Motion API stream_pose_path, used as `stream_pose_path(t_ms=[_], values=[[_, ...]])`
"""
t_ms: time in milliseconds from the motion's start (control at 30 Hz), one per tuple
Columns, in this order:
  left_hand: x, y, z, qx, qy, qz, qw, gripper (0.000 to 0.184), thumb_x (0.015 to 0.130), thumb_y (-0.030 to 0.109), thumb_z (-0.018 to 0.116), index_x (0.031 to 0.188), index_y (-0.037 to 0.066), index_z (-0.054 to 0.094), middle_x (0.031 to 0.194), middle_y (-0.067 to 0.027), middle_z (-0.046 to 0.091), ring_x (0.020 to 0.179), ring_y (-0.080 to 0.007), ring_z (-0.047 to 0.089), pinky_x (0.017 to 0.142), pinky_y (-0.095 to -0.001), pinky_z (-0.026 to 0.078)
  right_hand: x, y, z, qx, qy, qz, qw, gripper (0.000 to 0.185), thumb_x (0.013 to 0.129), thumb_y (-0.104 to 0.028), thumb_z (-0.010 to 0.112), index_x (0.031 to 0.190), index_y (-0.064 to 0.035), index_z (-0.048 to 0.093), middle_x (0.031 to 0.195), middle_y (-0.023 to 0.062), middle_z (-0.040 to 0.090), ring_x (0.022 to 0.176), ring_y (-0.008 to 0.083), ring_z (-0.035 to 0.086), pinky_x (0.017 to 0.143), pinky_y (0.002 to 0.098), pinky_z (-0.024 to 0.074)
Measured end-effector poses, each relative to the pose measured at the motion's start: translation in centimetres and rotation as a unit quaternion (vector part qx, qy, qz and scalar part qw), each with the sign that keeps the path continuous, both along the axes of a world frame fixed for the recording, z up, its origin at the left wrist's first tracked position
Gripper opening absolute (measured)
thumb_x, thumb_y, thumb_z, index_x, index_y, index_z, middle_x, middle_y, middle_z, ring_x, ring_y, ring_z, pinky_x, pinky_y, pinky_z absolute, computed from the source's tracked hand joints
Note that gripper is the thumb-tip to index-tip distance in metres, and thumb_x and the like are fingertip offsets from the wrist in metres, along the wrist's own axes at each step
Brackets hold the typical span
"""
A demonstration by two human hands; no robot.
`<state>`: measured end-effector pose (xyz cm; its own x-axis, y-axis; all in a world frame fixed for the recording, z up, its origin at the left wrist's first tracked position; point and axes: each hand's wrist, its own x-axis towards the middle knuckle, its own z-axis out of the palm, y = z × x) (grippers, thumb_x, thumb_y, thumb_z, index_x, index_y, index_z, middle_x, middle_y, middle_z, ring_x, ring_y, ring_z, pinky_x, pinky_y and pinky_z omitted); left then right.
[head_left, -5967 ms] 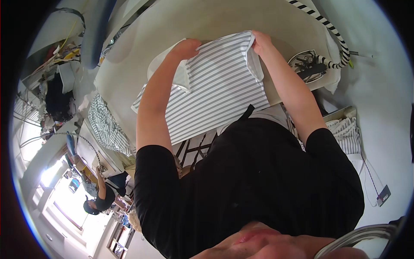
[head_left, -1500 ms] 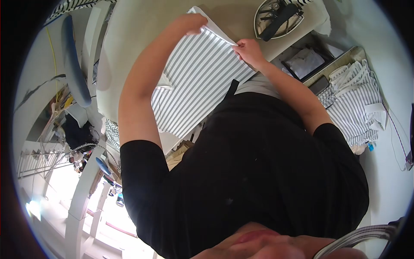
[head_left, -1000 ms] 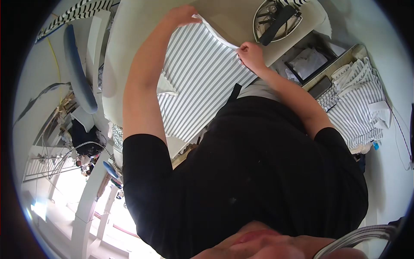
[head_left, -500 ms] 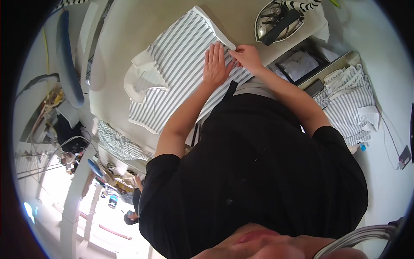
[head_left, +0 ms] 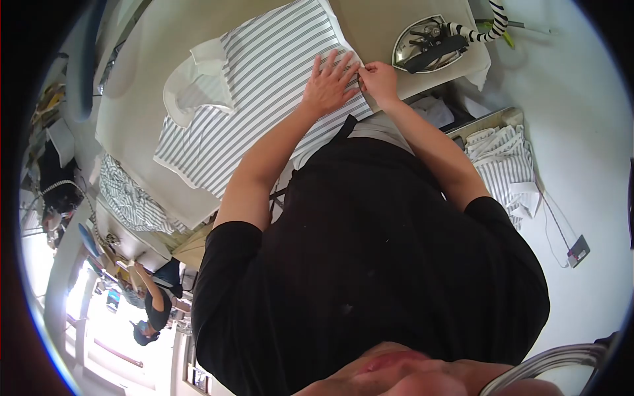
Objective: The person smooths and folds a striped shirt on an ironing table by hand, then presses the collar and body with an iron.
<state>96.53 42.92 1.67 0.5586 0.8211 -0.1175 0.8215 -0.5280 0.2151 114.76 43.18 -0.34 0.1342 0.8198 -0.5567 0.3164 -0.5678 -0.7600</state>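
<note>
A white shirt with dark stripes (head_left: 271, 69) lies spread on the pale work table, its white collar (head_left: 173, 99) toward the left. My left hand (head_left: 327, 86) rests flat on the striped cloth with its fingers spread, close to the shirt's right edge. Right beside it, my right hand (head_left: 379, 82) pinches that edge between thumb and fingers. A steam iron (head_left: 429, 49) with a dark handle stands on the table to the right of my hands.
A striped hose (head_left: 495, 23) runs from the iron. Folded striped garments (head_left: 502, 165) lie in an open drawer or tray at right. More patterned cloth (head_left: 132, 198) hangs below the table at left. Another person (head_left: 155, 307) is at the lower left, in the background.
My left hand's fingers were together and are now spread on the cloth. My right hand still pinches the edge. The camera has turned, so more of the other person shows.
</note>
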Motion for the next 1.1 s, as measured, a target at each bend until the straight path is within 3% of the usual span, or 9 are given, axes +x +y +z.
stream_pose_path(t_ms=[67,167,233,333,400,567,800,933,1100], values=[[-0.1,-0.2,-0.4,-0.007,-0.032,-0.036,0.999,0.069,0.101,0.06,0.048,0.158,0.022,0.041,0.167,-0.006,0.032,0.155,-0.0329,0.027,0.125,-0.0564,0.019,0.4,-0.5,1.2,0.0,-0.03,0.004,1.0,0.022,0.091,-0.018,0.07,0.099,0.0028,0.072,0.07,0.008,0.072,0.057,0.0175,0.069,0.055,0.0336,0.0542],[-0.1,-0.1,-1.1,-0.008,-0.049,-0.048,0.998,0.069,0.102,0.061,0.046,0.159,0.022,0.04,0.168,-0.0034,0.031,0.155,-0.0301,0.027,0.125,-0.0557,0.019,1.7,-0.3,8.7,0.129,-0.08,0.179,0.972,0.025,0.09,-0.02,0.073,0.109,-0.0028,0.071,0.086,0.0069,0.075,0.074,0.0207,0.073,0.067,0.0356,0.0564],[-0.3,-0.1,-1.1,-0.002,-0.043,-0.069,0.997,0.069,0.102,0.062,0.044,0.159,0.024,0.038,0.168,-0.0004,0.031,0.156,-0.0275,0.026,0.126,-0.0546,0.017,5.9,0.9,11.0,0.371,-0.255,0.38,0.808,0.039,0.086,-0.023,0.078,0.121,-0.0096,0.068,0.104,0.0045,0.073,0.099,0.0227,0.069,0.084,0.0374,0.0544],[-0.5,0.2,-1.4,-0.001,-0.061,-0.065,0.996,0.069,0.103,0.06,0.044,0.16,0.022,0.037,0.168,-0.0005,0.031,0.155,-0.0279,0.027,0.126,-0.0537,0.018,10.8,4.8,14.8,0.4,-0.305,0.471,0.724,0.055,0.081,-0.027,0.082,0.132,-0.0163,0.063,0.113,0.0033,0.068,0.11,0.0241,0.063,0.096,0.0409,0.049],[-0.9,0.2,-1.8,-0.001,-0.07,-0.069,0.995,0.069,0.103,0.06,0.044,0.16,0.022,0.037,0.168,-0.0006,0.032,0.155,-0.0282,0.027,0.126,-0.0532,0.019,13.1,6.5,15.7,0.328,-0.392,0.59,0.625,0.07,0.078,-0.028,0.083,0.142,-0.0192,0.055,0.114,0.0025,0.067,0.114,0.0233,0.06,0.1,0.043,0.0462],[-0.7,1.2,-2.1,0.026,-0.037,-0.033,0.998,0.064,0.105,0.057,0.043,0.161,0.028,0.034,0.168,0.0004,0.029,0.155,-0.028,0.026,0.127,-0.0525,0.018,14.6,9.4,12.4,0.275,-0.491,0.576,0.593,0.074,0.077,-0.024,0.083,0.144,-0.0188,0.052,0.108,0.0036,0.069,0.11,0.0245,0.062,0.099,0.0431,0.0461],[-0.3,2.9,-1.5,0.036,0.014,-0.006,0.999,0.06,0.106,0.058,0.041,0.161,0.035,0.031,0.169,0.0008,0.026,0.157,-0.0291,0.021,0.127,-0.053,0.018,12.9,9.2,11.2,0.122,-0.496,0.581,0.634,0.056,0.08,-0.016,0.075,0.133,-0.0141,0.055,0.089,0.011,0.073,0.09,0.0328,0.072,0.083,0.0451,0.0553],[-0.5,3.4,-1.4,0.02,-0.008,0.001,1.0,0.063,0.105,0.059,0.042,0.161,0.035,0.031,0.17,-0.0007,0.024,0.157,-0.0307,0.02,0.127,-0.0544,0.019,12.1,8.4,10.6,0.064,-0.449,0.563,0.691,0.068,0.079,-0.018,0.077,0.142,-0.0155,0.05,0.09,0.0129,0.073,0.086,0.0349,0.072,0.071,0.0482,0.0575],[-0.9,3.9,-1.8,0.032,-0.052,-0.009,0.998,0.064,0.104,0.06,0.045,0.161,0.034,0.032,0.17,-0.0028,0.024,0.156,-0.0326,0.022,0.126,-0.0559,0.02,10.4,8.0,11.9,0.022,-0.446,0.531,0.72,0.057,0.081,-0.022,0.072,0.134,-0.0129,0.054,0.091,0.0158,0.074,0.089,0.0357,0.073,0.073,0.0509,0.0577]])
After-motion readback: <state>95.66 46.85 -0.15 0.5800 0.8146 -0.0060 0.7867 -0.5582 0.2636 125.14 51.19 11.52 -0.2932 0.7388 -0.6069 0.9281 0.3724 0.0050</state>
